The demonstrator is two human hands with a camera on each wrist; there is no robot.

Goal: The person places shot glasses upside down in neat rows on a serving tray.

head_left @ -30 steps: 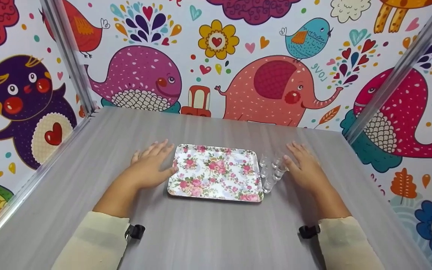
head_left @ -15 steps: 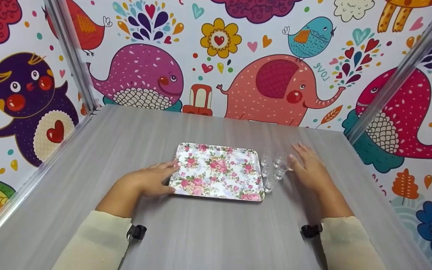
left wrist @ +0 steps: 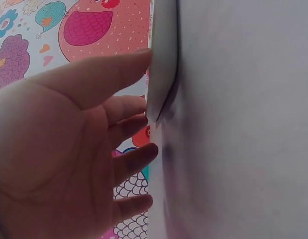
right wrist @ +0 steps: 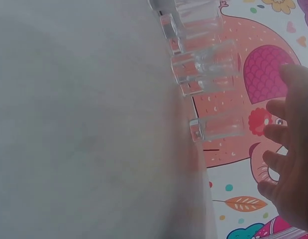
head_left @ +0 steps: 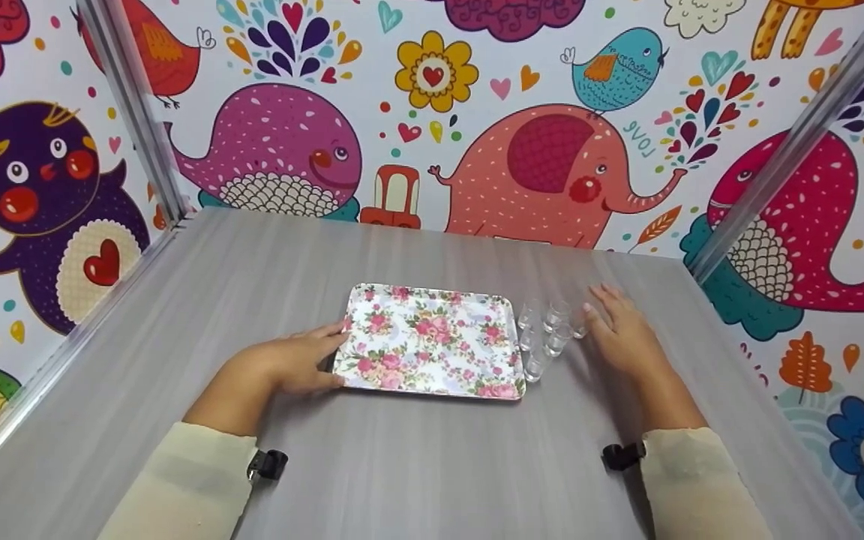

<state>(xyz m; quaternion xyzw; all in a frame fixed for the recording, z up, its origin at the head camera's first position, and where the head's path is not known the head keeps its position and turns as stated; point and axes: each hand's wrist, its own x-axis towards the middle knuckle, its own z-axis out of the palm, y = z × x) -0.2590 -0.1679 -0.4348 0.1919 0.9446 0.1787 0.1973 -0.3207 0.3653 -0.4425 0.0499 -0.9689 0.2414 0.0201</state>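
Observation:
A rectangular tray (head_left: 432, 341) with a pink rose pattern lies flat on the table. My left hand (head_left: 301, 361) is at its left side, thumb at the near-left corner and fingertips along the left edge. In the left wrist view, the thumb of the left hand (left wrist: 59, 149) touches the pale rim of the tray (left wrist: 163, 55), the fingers loosely extended. Several small clear glasses (head_left: 554, 341) stand close to the tray's right edge. Just right of them is my right hand (head_left: 623, 334), fingers spread and holding nothing. The right wrist view shows a gap between the right hand (right wrist: 295, 154) and the nearest glass (right wrist: 218, 127).
The grey wood-grain table (head_left: 432, 465) runs back to a wall (head_left: 484, 142) printed with cartoon animals. Metal posts (head_left: 136, 112) stand at the back corners. Each wrist wears a black strap camera (head_left: 271, 465).
My left hand has come in against the tray's left edge, its thumb lowering to the near-left corner. My right hand has shifted slightly right, away from the glasses. Tray and glasses look unmoved.

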